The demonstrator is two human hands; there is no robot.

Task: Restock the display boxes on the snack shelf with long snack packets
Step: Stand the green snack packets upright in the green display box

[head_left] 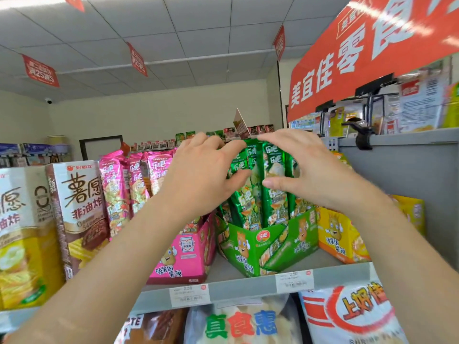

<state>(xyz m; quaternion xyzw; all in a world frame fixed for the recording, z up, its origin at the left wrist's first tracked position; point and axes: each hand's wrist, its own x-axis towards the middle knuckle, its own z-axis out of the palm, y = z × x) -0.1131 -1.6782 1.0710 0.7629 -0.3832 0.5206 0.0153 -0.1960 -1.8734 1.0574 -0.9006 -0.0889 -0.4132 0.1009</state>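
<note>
Several long green snack packets [270, 192] stand upright in a green display box [250, 252] on the top shelf. My left hand [198, 175] rests against the left side of the bunch, fingers over the packet tops and thumb on the front. My right hand [310, 170] presses on the bunch from the right, fingers curled over the tops and thumb across a packet's front. Left of it a pink display box [183, 259] holds several long pink packets [116, 189]. A yellow display box [340, 239] stands to the right.
Tall snack cartons [74, 214] stand at the left of the shelf. The grey shelf edge [236, 286] carries price tags. Large snack bags [347, 316] fill the shelf below. A grey side panel [402, 170] and a red sign [360, 53] rise on the right.
</note>
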